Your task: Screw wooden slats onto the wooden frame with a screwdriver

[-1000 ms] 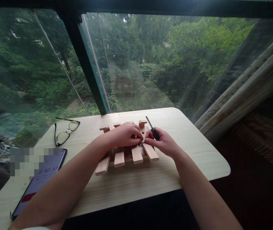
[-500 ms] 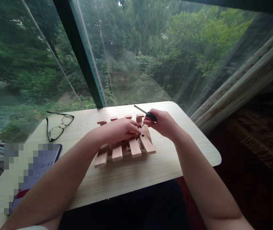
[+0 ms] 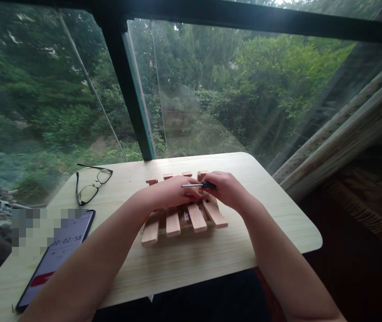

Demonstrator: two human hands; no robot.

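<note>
A wooden assembly of several pale slats [image 3: 197, 219] lies on the table, their far ends notched, with some clear material between them. My left hand [image 3: 174, 190] reaches across it, fingertips pinched together by the rightmost slat [image 3: 216, 214]; whatever they hold is hidden. A dark hole shows in that slat. In my right hand [image 3: 227, 188] is a screwdriver [image 3: 193, 185] with a black handle, its metal shaft pointing left above my left fingers. My right fingertips meet the left ones over the far part of the rightmost slat, so the contact there is covered.
Eyeglasses [image 3: 92, 188] rest at the table's back left. A phone [image 3: 65, 252] showing a timer lies at the left, partly behind my left forearm. The light wooden table [image 3: 274, 223] stands against a window [image 3: 204, 103]; a curtain [image 3: 338, 120] hangs at the right.
The screwdriver has swung from pointing up-left to nearly level, and my right hand has come closer to my left. The whole view has tilted up slightly, so the table sits lower.
</note>
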